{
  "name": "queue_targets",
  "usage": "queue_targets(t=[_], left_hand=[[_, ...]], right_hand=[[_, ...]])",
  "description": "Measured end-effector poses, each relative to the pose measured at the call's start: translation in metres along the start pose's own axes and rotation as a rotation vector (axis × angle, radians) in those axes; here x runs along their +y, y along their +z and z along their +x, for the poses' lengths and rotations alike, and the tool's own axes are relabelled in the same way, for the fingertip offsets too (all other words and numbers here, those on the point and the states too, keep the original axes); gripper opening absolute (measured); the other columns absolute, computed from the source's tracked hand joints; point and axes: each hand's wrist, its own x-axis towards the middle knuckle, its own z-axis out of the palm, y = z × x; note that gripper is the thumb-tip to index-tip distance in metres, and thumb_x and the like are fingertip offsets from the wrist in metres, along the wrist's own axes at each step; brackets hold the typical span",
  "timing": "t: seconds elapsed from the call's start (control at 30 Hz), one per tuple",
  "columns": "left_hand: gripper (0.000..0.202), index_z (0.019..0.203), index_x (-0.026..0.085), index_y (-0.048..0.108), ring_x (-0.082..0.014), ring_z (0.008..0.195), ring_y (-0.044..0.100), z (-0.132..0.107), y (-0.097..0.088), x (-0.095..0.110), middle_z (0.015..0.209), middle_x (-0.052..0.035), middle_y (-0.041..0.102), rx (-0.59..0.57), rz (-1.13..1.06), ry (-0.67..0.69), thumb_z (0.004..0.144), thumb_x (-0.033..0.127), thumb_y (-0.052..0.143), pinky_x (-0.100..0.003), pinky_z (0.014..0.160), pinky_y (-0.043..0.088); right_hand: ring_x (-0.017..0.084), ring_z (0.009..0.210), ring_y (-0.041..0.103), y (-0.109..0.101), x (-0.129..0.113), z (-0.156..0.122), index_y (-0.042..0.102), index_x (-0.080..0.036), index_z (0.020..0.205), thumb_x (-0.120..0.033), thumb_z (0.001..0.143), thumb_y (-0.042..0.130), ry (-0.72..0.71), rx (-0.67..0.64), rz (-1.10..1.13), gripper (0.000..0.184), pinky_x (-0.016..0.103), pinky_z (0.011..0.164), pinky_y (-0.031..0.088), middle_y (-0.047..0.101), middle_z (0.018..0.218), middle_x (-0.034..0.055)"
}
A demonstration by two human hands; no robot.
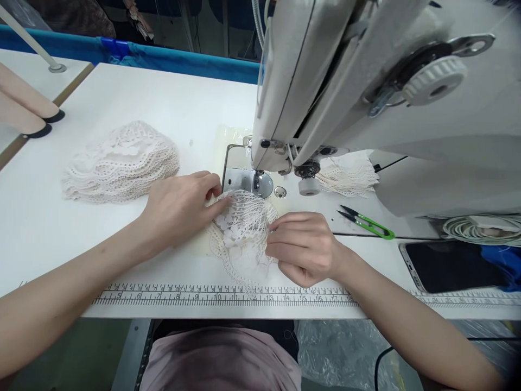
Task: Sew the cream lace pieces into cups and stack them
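A piece of cream lace [244, 239] lies gathered just in front of the sewing machine's metal needle plate [240, 179]. My left hand [183, 209] grips its left upper edge, thumb and fingers closed on the lace close to the plate. On the right edge, my right hand [303, 247] pinches the lace with curled fingers. The lower part of the lace spreads over the table toward the printed ruler [228, 296]. The sewing machine head [301, 81] hangs above and partly covers the area around the needle.
Left of my hands lies a stack of lace pieces [122, 163]. More lace [348, 174] sits behind the machine head. Green thread snips [366, 221], a phone [451, 265] and a coiled cable [484, 229] are on the right. A blue cloth trough [183, 57] runs along the back.
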Motion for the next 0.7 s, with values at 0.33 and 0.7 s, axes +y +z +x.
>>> queue_targets(t=[0.33, 0.7], left_hand=[[0.007, 0.086, 0.021, 0.067, -0.0074, 0.056, 0.058, -0.012, 0.006, 0.020, 0.073, 0.0054, 0.069, 0.067, -0.382, 0.231, 0.090, 0.025, 0.062, -0.019, 0.049, 0.038], [0.015, 0.104, 0.015, 0.059, -0.0083, 0.060, 0.060, -0.017, 0.018, 0.024, 0.085, -0.0002, 0.068, 0.373, -0.261, 0.504, 0.091, 0.018, 0.064, -0.020, 0.048, 0.040]], right_hand=[[0.006, 0.056, 0.061, 0.003, -0.013, 0.011, 0.056, -0.021, 0.124, -0.017, 0.090, 0.055, 0.503, 0.033, 0.150, 0.034, 0.023, 0.054, 0.054, 0.066, 0.125, 0.0071], [0.008, 0.060, 0.062, 0.004, -0.010, 0.016, 0.064, -0.019, 0.097, -0.019, 0.087, 0.066, 0.755, 0.094, 0.221, 0.010, 0.019, 0.056, 0.053, 0.069, 0.076, -0.0040]])
